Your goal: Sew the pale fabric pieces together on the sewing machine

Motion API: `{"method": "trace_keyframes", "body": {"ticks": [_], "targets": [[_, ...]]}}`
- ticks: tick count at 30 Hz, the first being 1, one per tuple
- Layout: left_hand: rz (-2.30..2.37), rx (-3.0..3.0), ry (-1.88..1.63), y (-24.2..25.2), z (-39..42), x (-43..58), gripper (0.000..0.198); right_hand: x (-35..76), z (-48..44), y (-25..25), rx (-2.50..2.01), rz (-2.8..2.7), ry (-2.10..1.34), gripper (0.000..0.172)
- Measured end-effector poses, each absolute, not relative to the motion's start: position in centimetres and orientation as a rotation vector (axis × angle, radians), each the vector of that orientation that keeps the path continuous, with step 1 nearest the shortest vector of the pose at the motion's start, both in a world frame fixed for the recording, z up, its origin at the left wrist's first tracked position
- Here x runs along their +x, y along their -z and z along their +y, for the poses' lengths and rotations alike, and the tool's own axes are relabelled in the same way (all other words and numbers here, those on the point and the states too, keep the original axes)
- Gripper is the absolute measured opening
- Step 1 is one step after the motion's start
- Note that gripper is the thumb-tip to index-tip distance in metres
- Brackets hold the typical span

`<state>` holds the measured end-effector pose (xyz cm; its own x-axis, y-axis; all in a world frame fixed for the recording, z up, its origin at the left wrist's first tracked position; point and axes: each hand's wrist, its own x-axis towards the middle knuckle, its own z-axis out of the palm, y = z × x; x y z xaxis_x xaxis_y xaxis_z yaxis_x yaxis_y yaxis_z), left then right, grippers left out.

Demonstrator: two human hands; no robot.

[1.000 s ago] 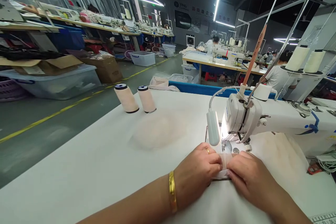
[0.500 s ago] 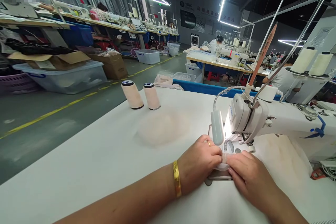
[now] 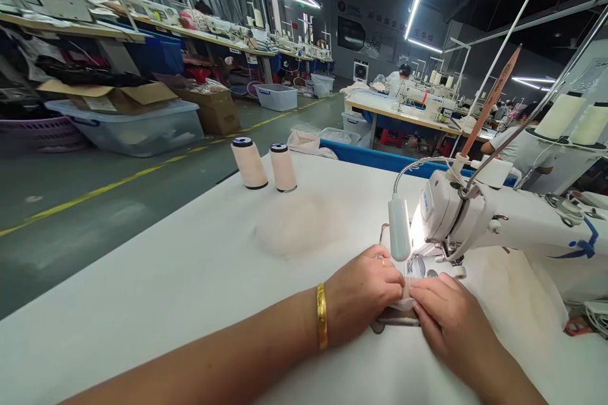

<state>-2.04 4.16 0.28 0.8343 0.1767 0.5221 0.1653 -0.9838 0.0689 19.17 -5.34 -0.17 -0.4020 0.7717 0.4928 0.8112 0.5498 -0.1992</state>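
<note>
A small piece of sheer pale fabric (image 3: pixel 405 304) lies in front of the needle of a white sewing machine (image 3: pixel 439 209). My left hand (image 3: pixel 365 294) is closed on its left side, fingers bent, with a ring and a gold bracelet showing. From the right, my right hand (image 3: pixel 451 313) pinches the same fabric, thumb below and fingers on top. Both hands rest close together at the needle plate, just under the lit lamp (image 3: pixel 399 228). Most of the fabric is hidden by my fingers.
Two pale pink thread cones (image 3: pixel 249 163) stand at the table's far left edge. Thin pale fabric (image 3: pixel 301 224) lies on the white table (image 3: pixel 190 285), and more fabric (image 3: pixel 515 291) lies under the machine arm. Scissors with red handles (image 3: pixel 578 326) are at the right.
The camera view has turned slightly left, so the surroundings appear shifted to the right. Both hands stay on the fabric at the needle, with hardly any movement.
</note>
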Motion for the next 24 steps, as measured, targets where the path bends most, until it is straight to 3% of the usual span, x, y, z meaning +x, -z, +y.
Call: {"method": "trace_keyframes", "body": {"ticks": [24], "targets": [[0.489, 3.105, -0.874, 0.1, 5.4, -1.1, 0.026, 19.5, -4.4, 0.9, -1.452, -2.179, 0.054, 0.031]]}}
